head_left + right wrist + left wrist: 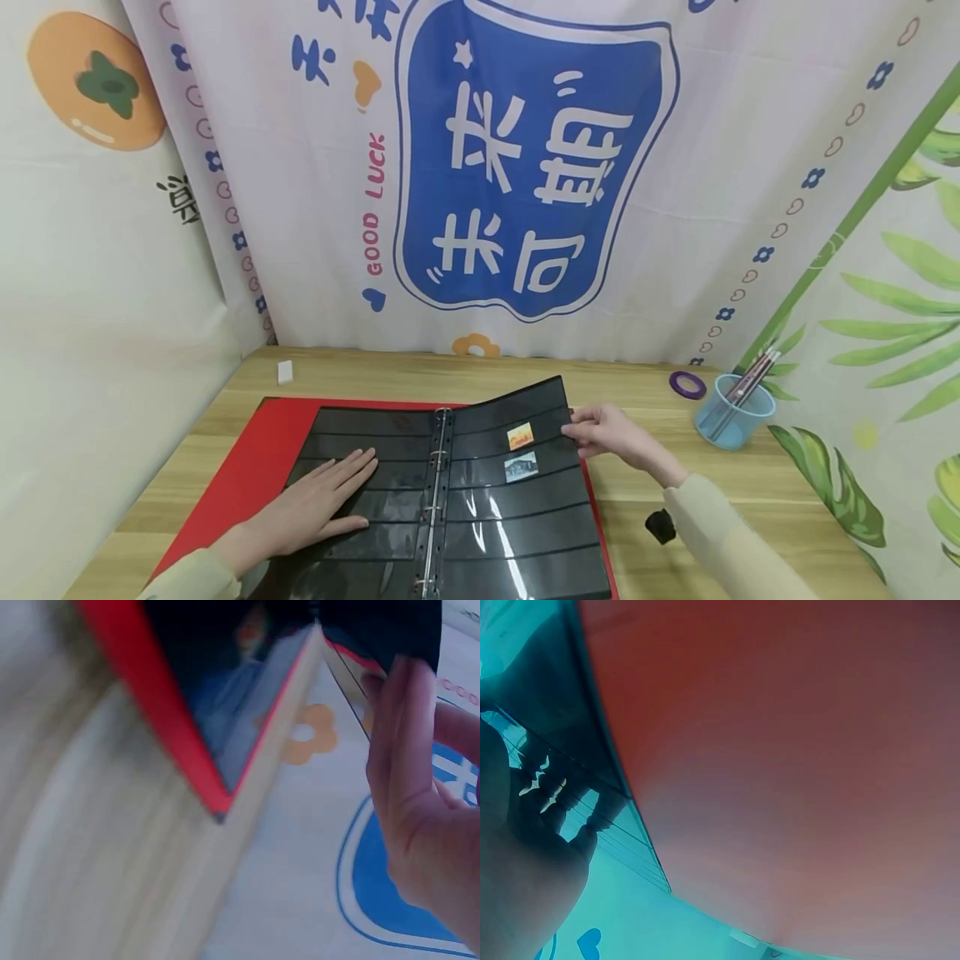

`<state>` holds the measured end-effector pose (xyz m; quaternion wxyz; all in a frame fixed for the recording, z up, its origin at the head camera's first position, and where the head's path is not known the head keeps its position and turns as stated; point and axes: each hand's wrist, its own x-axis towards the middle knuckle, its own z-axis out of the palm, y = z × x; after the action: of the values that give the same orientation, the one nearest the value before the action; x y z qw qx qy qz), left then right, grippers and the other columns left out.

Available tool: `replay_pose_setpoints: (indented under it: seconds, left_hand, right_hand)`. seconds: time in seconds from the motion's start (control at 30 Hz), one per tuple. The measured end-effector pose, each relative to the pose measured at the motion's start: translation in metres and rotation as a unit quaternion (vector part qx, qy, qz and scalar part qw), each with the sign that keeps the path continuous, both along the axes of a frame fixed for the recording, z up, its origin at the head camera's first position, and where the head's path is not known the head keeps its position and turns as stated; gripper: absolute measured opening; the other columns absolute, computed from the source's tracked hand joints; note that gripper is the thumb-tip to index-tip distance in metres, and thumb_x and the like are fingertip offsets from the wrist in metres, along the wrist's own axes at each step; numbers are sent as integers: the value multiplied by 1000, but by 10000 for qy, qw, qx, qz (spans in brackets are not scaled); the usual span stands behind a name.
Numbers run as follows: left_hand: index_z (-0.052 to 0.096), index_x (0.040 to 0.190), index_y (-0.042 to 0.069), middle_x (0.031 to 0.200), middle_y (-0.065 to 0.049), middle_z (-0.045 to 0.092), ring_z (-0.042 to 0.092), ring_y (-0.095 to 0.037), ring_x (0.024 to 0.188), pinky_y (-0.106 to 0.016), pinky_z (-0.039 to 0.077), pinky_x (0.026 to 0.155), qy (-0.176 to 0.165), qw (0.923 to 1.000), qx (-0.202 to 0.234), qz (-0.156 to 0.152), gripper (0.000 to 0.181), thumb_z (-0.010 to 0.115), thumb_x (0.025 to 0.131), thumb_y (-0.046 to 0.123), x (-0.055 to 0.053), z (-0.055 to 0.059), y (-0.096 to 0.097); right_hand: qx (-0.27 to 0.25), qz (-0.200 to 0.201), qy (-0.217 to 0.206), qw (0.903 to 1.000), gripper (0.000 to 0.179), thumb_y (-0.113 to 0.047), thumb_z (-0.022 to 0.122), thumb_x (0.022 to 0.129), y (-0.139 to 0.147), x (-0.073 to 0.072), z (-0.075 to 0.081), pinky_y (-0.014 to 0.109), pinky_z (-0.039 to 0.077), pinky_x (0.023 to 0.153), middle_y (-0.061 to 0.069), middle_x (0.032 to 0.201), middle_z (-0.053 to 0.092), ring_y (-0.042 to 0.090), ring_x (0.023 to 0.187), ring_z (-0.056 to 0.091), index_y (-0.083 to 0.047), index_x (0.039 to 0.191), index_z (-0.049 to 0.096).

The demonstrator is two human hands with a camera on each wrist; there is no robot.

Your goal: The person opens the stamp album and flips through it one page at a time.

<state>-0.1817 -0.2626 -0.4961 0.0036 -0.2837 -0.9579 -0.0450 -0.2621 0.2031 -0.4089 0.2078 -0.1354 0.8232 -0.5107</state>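
Note:
An open ring-bound stamp album with a red cover (247,467) lies on the table, its metal rings (432,508) running down the middle. My left hand (315,500) rests flat on the black left page (397,462), fingers straight and slightly spread. At the other side, my right hand (615,437) pinches the outer edge of the black right page (525,517), whose upper corner is raised off the cover. That page's pockets hold an orange-yellow stamp (520,436) and, just below, a grey-blue stamp (521,467). In the right wrist view, the fingers (412,735) meet the lifted page (390,630).
A light-blue cup (742,427) with several pens stands at the right. Behind it lies a purple ring (687,384), and a small black object (660,527) sits near the right sleeve. A white block (285,372) is at the back left. Printed curtains surround the wooden table (360,375).

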Motion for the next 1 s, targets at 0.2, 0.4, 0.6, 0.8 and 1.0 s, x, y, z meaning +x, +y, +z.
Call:
replay_pose_setpoints:
  seconds: [0.2, 0.4, 0.6, 0.8, 1.0]
  left_hand:
    - [38, 153, 13, 161, -7, 36, 39, -30, 146, -52, 42, 113, 5, 10000, -39, 16, 86, 39, 92, 73, 0, 1, -1]
    - [39, 153, 12, 161, -7, 36, 40, -30, 146, -52, 42, 113, 12, 10000, 4, -22, 84, 40, 93, 71, 1, 2, -1]
    - [39, 153, 13, 161, -7, 37, 40, -30, 146, -51, 42, 113, 58, 10000, -35, 1, 84, 40, 93, 72, 1, 1, 0]
    - [39, 153, 13, 161, -7, 37, 40, -30, 145, -52, 42, 113, 29, 10000, -14, 19, 85, 40, 93, 72, 1, 0, 0]
    - [39, 152, 12, 160, -8, 38, 41, -30, 144, -52, 43, 112, 109, 9999, -3, -41, 84, 41, 93, 71, 1, 0, -1]
  right_hand:
    - [-371, 380, -305, 9981, 40, -20, 58, 100, -10, -7, 31, 19, 55, 63, -8, 57, 33, 2, 52, 45, -14, 67, 37]
    - [-403, 479, -120, 9980, 39, -22, 58, 100, -34, -14, 61, 18, 52, 62, -8, 56, 30, 4, 51, 41, -12, 68, 39]
    - [-560, 602, -57, 9966, 31, -22, 58, 100, -63, -13, 81, 26, 60, 76, -6, 58, 37, 7, 56, 45, -8, 74, 50]
    - [-780, 627, 36, 9950, 29, -20, 58, 100, -92, -12, 90, 37, 60, 90, -1, 85, 69, 11, 79, 69, 5, 113, 66]
    - [-1015, 670, -36, 9926, 33, -16, 57, 100, -115, -11, 94, 41, 57, 95, 3, 96, 72, 12, 86, 71, 8, 121, 63]
